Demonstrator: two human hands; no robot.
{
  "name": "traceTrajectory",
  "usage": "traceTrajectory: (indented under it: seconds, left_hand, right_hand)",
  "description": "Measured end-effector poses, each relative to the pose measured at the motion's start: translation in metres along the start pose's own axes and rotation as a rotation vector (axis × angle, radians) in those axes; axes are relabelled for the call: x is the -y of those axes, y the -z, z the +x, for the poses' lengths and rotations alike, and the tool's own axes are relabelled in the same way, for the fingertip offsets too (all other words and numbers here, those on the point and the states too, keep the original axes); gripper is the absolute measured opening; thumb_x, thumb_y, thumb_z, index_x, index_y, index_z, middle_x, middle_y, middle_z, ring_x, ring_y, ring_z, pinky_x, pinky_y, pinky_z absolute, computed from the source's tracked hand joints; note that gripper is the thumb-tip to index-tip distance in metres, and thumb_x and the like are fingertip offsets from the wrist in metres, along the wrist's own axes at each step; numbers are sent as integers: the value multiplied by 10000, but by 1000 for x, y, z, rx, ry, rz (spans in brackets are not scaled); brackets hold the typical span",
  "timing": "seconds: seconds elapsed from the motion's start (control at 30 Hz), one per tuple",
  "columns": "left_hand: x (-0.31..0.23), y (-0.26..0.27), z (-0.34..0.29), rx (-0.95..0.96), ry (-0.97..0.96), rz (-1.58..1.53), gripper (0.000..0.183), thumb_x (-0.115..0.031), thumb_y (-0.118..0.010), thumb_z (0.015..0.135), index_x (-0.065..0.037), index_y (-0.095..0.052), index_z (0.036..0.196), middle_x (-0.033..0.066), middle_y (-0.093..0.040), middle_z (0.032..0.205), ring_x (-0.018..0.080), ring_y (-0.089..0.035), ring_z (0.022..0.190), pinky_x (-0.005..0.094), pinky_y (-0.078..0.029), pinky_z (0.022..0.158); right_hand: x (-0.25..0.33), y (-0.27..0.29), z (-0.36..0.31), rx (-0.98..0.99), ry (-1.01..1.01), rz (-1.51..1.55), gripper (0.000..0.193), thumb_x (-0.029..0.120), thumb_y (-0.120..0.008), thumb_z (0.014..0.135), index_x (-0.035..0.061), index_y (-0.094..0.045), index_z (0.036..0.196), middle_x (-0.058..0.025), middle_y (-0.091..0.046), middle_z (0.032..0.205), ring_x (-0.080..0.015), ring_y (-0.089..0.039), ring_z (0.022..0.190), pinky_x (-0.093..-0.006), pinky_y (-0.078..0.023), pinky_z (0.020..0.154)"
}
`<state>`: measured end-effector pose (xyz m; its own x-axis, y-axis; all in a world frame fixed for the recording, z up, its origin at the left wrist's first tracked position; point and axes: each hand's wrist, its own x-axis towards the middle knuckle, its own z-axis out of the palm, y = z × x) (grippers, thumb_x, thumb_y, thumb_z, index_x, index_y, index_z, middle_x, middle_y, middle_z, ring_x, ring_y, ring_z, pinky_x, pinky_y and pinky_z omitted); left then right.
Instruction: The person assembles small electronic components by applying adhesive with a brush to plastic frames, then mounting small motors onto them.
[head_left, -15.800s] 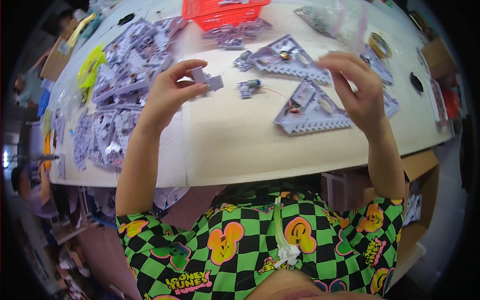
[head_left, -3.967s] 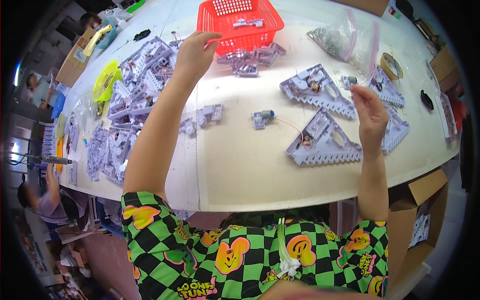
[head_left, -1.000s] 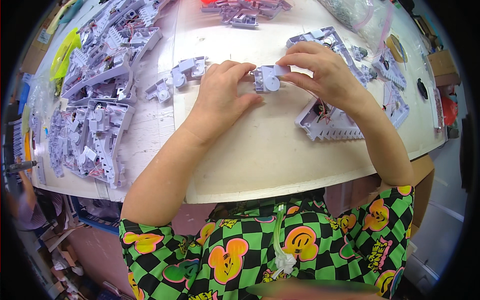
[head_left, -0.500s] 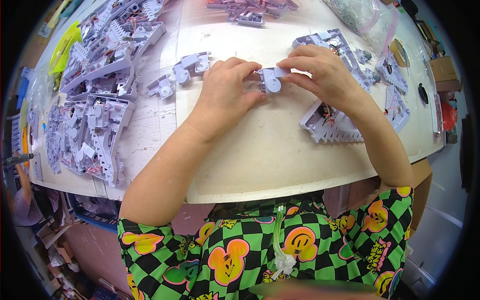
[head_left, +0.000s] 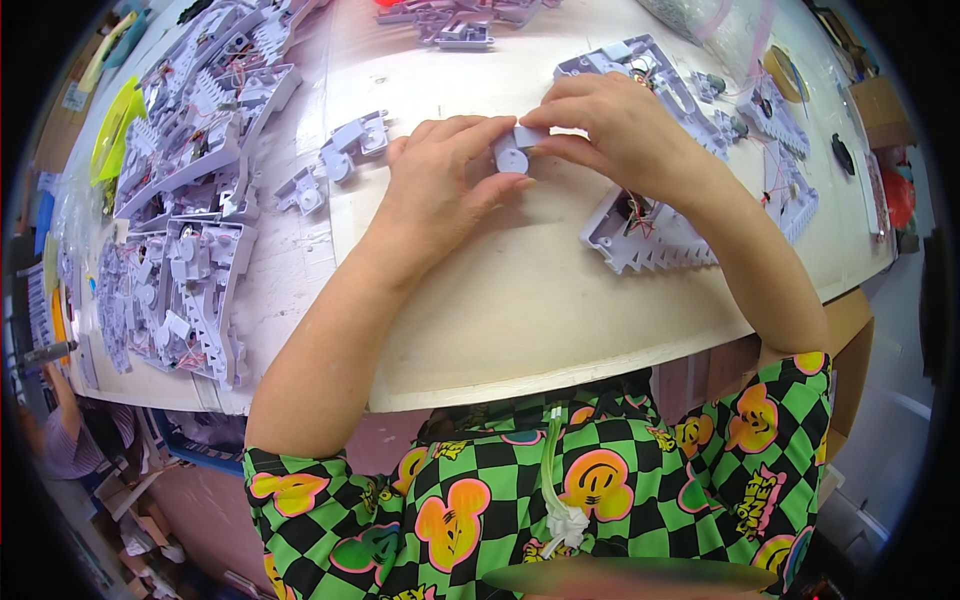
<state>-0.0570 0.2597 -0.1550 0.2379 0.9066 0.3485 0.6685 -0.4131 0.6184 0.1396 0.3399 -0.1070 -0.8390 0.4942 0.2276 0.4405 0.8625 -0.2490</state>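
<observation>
Between my hands, over the table, is a small pale grey plastic part (head_left: 510, 154) with a round disc face and a boxy end. My left hand (head_left: 440, 180) is closed on its left side, thumb below and fingers above. My right hand (head_left: 615, 135) pinches the boxy end at the right between thumb and forefinger. Just left of my left hand lie two similar loose parts, a longer one (head_left: 352, 143) and a smaller one (head_left: 303, 190). Beneath my right forearm rests a grey toothed housing (head_left: 655, 240) with red and dark wires inside.
A large heap of grey housings (head_left: 190, 160) with wires covers the left of the table, beside a yellow-green item (head_left: 115, 130). More grey parts (head_left: 465, 30) lie at the far edge. Tape roll (head_left: 785, 75) and clear bags (head_left: 690, 20) sit far right. Another person (head_left: 85, 435) is at lower left.
The view has shifted a little, so the table things sit differently in it. My left fingers now cover more of the part's left side; both hands keep hold of it.
</observation>
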Motion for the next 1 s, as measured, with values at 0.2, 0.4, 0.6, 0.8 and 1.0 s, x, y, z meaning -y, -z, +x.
traceTrajectory:
  seconds: [0.2,0.4,0.6,0.8,1.0]
  left_hand:
    - [-2,0,2,39,148,-76,456,-302,-723,743,-109,-609,1140,60,-618,1083,237,-526,1042,394,-298,920]
    - [-4,-3,6,30,143,-56,455,-314,-716,751,-103,-610,1140,61,-620,1080,244,-534,1021,394,-305,914]
    - [-1,-4,4,6,85,-13,459,-193,-737,737,-61,-605,1156,102,-626,1046,232,-574,927,332,-456,847]
    - [0,-5,3,37,151,-65,465,-343,-711,751,-107,-615,1140,57,-621,1075,234,-528,1022,400,-280,923]
    - [1,-6,2,5,137,-38,461,-360,-707,750,-111,-619,1128,52,-622,1074,229,-529,1019,401,-273,918]
  right_hand:
    - [5,15,-13,46,-266,87,227,244,-633,823,27,-657,888,-99,-619,782,-254,-586,738,-346,-458,652]
    - [-3,2,-22,59,-217,61,187,207,-627,814,24,-660,826,-100,-617,773,-254,-582,715,-347,-455,641]
    - [1,-4,-19,133,-356,132,153,165,-619,802,27,-660,853,-110,-624,782,-256,-583,704,-337,-457,638]
    - [5,2,-16,164,-474,280,158,156,-613,795,22,-656,867,-112,-629,794,-248,-585,689,-329,-454,630]
    - [4,-2,-19,7,-183,92,94,132,-632,782,44,-647,811,-83,-609,760,-243,-580,666,-329,-442,609]
